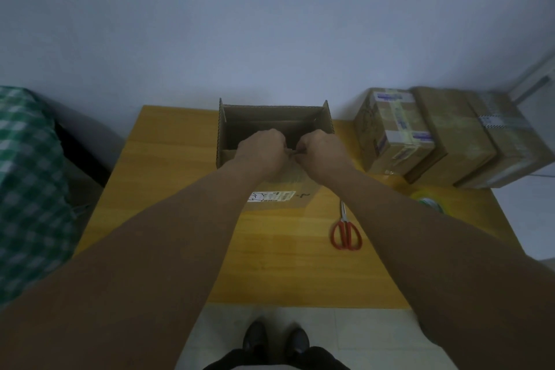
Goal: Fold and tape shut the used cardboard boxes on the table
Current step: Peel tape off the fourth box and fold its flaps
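At the table's (180, 189) far centre, the box (273, 117) is standing open. Left hand (264, 149) and right hand (322, 150) are pinching its near rim, fingers curled. Flap folding is seemingly proceeding; next is calling for closing flaps, then fetching tape (428, 200), right.

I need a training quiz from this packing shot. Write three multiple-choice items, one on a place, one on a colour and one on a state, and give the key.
1. The scissors lie:
A. on a chair
B. on the table, right of the centre box
C. in a drawer

2. The scissors' handles are:
A. red
B. blue
C. black

3. The centre box's top is:
A. taped shut
B. folded shut, untaped
C. open

Key:
1 B: they lie flat on the yellow tabletop.
2 A: both loops are red.
3 C: its inner walls show and its side flaps stand up.
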